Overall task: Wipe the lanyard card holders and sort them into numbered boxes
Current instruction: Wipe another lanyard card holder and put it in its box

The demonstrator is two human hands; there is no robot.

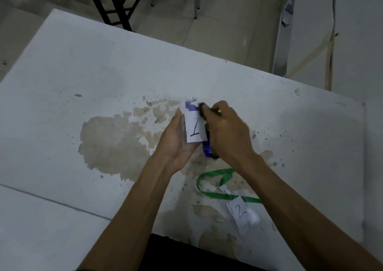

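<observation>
The left hand (176,140), fingers straight, is cradling the card holder marked 1 (195,128); the right hand (228,131) is gripping a dark cloth (204,110) against it.

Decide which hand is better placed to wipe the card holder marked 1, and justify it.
The right hand: it grips a dark cloth against the card holder marked 1, while the flat left hand supports it from beneath.

Two card holders (194,130) (241,213), two hands (176,140) (228,131)
</observation>
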